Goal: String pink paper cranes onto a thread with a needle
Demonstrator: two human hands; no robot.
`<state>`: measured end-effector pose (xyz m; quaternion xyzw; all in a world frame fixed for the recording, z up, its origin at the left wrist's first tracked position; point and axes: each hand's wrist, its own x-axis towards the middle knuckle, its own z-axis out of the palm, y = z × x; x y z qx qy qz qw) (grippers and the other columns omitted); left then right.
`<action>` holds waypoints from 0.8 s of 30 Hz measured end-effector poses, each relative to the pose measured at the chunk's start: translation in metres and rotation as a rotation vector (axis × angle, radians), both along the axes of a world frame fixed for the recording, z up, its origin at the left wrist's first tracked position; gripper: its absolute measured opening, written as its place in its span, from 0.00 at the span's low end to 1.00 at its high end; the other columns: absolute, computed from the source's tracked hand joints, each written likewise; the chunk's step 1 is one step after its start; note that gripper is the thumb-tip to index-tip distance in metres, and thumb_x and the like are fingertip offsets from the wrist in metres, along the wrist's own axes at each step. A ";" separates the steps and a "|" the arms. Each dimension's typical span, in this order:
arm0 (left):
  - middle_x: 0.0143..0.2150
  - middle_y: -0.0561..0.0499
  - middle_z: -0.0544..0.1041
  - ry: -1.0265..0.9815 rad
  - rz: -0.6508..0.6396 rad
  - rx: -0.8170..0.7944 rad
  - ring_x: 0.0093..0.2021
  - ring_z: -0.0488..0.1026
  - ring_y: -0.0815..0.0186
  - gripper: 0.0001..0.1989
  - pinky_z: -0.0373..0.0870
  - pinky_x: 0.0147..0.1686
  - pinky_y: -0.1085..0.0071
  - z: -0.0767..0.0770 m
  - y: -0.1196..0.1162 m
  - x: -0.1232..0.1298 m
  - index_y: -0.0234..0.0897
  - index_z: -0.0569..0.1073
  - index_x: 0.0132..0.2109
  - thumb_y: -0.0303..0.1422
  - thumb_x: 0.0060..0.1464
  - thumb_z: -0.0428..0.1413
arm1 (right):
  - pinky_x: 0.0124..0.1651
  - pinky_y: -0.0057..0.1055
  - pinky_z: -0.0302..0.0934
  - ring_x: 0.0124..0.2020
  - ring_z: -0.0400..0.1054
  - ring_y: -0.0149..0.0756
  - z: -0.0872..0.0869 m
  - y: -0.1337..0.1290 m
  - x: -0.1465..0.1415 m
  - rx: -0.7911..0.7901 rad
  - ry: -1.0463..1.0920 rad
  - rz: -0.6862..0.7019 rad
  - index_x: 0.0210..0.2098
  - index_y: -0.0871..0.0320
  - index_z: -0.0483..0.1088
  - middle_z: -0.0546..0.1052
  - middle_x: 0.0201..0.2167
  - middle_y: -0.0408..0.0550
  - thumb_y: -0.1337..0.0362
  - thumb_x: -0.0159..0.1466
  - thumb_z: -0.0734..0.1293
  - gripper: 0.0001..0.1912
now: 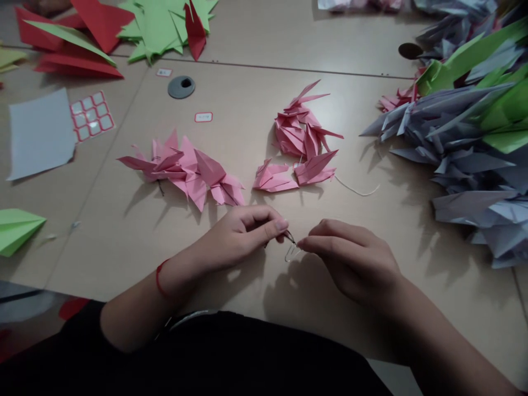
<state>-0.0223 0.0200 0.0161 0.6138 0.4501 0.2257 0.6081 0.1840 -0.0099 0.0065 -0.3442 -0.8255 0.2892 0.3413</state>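
Observation:
My left hand point(256, 231) is closed in a pinch on a thin dark cord point(290, 236) that sticks out past the thumb. Facing it, my right hand point(358, 254) pinches a thin pale string point(290, 254), which bends in a loop between the hands and meets the dark cord. Whether the two are tied cannot be made out. Just beyond my fingers lie folded pink paper cranes: a strung row point(185, 168) at left and a curled cluster point(303, 132) at right. A loose white string end point(357, 190) trails from the cluster.
A large heap of grey and green paper cranes point(462, 137) covers the right side. Red folded paper point(82, 38) and green cranes point(159, 27) lie at the far left. White paper point(39, 135), a label sheet point(91, 116) and a grey cable-hole cover point(175, 88) are nearer.

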 end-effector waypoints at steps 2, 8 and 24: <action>0.35 0.50 0.76 0.099 0.117 0.159 0.29 0.69 0.73 0.11 0.64 0.26 0.77 -0.001 0.002 -0.002 0.34 0.75 0.37 0.37 0.58 0.52 | 0.28 0.25 0.62 0.28 0.68 0.29 0.000 0.002 0.001 -0.006 -0.027 -0.020 0.38 0.56 0.70 0.72 0.29 0.47 0.80 0.60 0.57 0.16; 0.40 0.49 0.77 0.228 0.282 0.397 0.32 0.72 0.71 0.09 0.65 0.26 0.77 0.012 0.009 -0.012 0.36 0.75 0.41 0.35 0.57 0.54 | 0.29 0.28 0.61 0.30 0.64 0.30 -0.005 0.007 0.004 -0.077 -0.119 -0.114 0.36 0.56 0.70 0.67 0.34 0.48 0.77 0.60 0.59 0.12; 0.47 0.41 0.73 0.988 -0.276 0.840 0.46 0.68 0.53 0.27 0.65 0.44 0.59 0.010 0.059 0.004 0.36 0.60 0.60 0.36 0.55 0.54 | 0.28 0.26 0.60 0.28 0.63 0.29 -0.001 0.009 0.007 -0.156 0.024 -0.171 0.35 0.57 0.70 0.66 0.28 0.45 0.75 0.62 0.60 0.10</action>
